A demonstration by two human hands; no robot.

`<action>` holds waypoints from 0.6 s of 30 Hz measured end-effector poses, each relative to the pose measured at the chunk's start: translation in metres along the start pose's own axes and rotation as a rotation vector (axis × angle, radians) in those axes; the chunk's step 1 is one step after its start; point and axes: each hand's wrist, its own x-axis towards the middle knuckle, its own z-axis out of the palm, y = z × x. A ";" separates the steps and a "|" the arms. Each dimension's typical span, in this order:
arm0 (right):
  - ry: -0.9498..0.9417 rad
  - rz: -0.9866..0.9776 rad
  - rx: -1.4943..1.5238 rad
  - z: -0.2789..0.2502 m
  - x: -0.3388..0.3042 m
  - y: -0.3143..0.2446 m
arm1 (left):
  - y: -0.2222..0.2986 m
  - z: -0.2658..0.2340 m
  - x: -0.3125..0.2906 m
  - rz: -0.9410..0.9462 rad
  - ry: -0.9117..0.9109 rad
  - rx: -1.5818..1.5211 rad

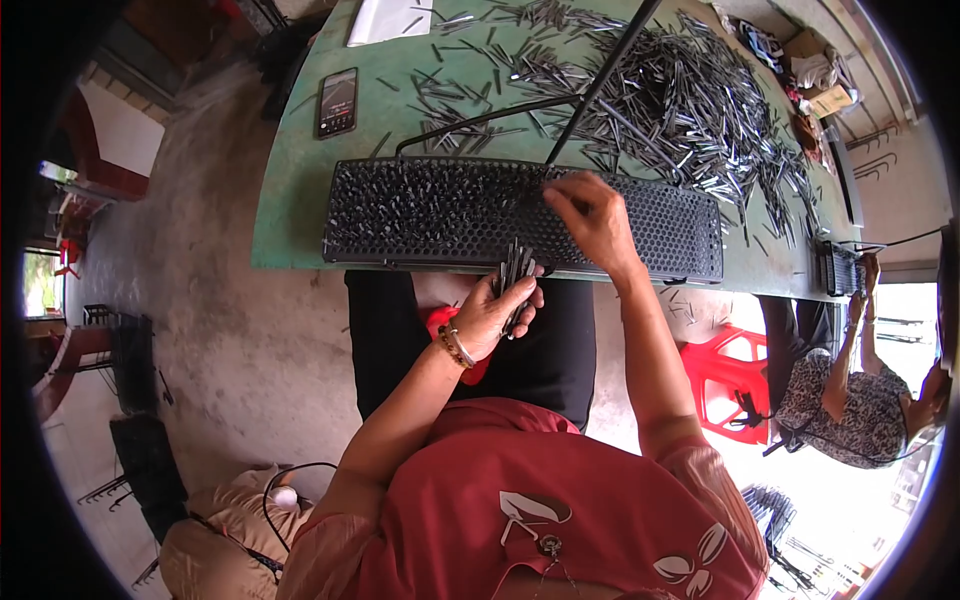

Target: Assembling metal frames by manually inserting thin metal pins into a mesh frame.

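Observation:
A long black perforated rack lies along the near edge of the green table. Slim dark metal rods stand upright in its holes, densely on the left side, while the holes on the right show bare. Just below the rack's front edge, my left hand is closed round a bundle of the same metal rods, their ends pointing up. My right hand is over the middle of the rack with thumb and fingers pinched together; whatever is between the fingertips is too small to make out.
A large heap of loose metal rods covers the back right of the green table. A phone and white paper lie at left. A black metal bar rises behind the rack. At right stand a red stool and another person.

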 end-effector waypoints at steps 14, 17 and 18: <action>-0.164 0.425 0.275 -0.002 -0.022 -0.016 | 0.000 0.003 0.000 0.025 0.027 0.014; 0.052 0.266 0.126 -0.002 -0.008 -0.019 | -0.004 -0.002 0.002 -0.033 0.049 -0.005; 0.053 0.267 0.127 0.001 -0.003 -0.014 | -0.005 -0.003 0.001 -0.060 0.045 -0.012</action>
